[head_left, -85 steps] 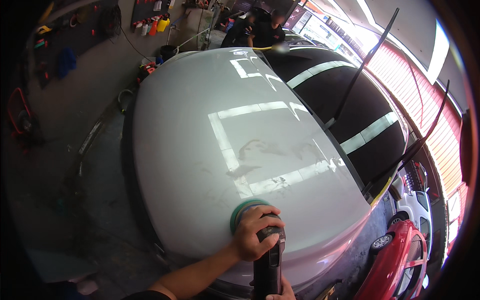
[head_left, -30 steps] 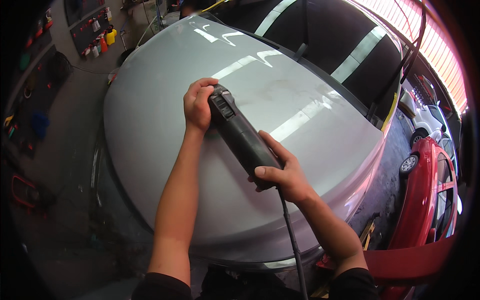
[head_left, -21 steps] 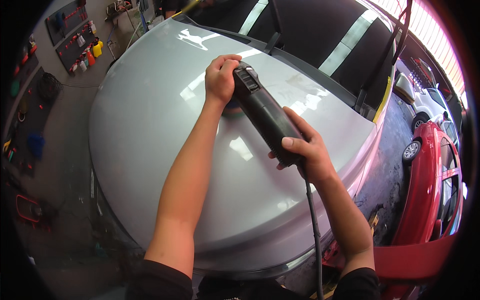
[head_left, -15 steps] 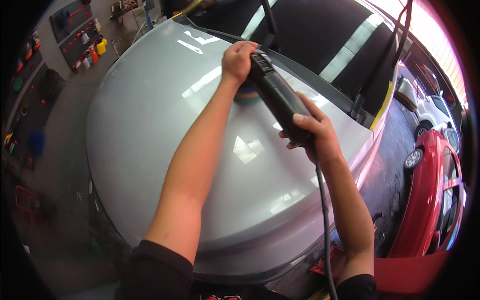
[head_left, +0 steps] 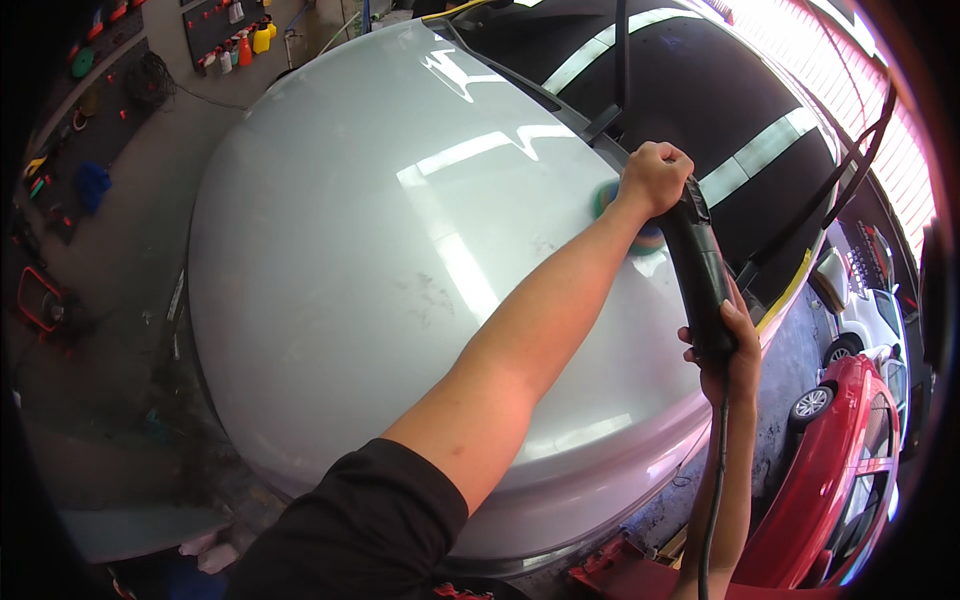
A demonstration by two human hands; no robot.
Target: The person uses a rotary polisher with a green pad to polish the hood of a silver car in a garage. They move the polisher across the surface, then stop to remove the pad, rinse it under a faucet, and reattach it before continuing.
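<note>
A black corded car polisher [head_left: 700,262] lies across the right side of a silver car hood [head_left: 330,250], close to the windshield. My left hand [head_left: 655,180] is closed over its head end, fingers curled in a fist. Around the rear of its body wraps my right hand [head_left: 728,340], thumb on top. The round pad [head_left: 645,240], with green and blue edges, shows partly under my left wrist and seems to rest on the hood; the rest of it is hidden. From the polisher's back end a black cord [head_left: 718,480] hangs down along my right forearm. Faint dark smudges mark the hood's middle.
Wiper arms [head_left: 622,60] stand raised off the dark windshield [head_left: 690,90]. Yellow tape [head_left: 787,290] lines the hood's right edge. A red car [head_left: 835,470] and a white car [head_left: 868,312] stand at right. Spray bottles [head_left: 262,38] hang on the wall at far left.
Both hands have carried the polisher right across the hood, toward the windshield's right side. It now points more nearly straight ahead. The view has shifted, and my left arm reaches further across.
</note>
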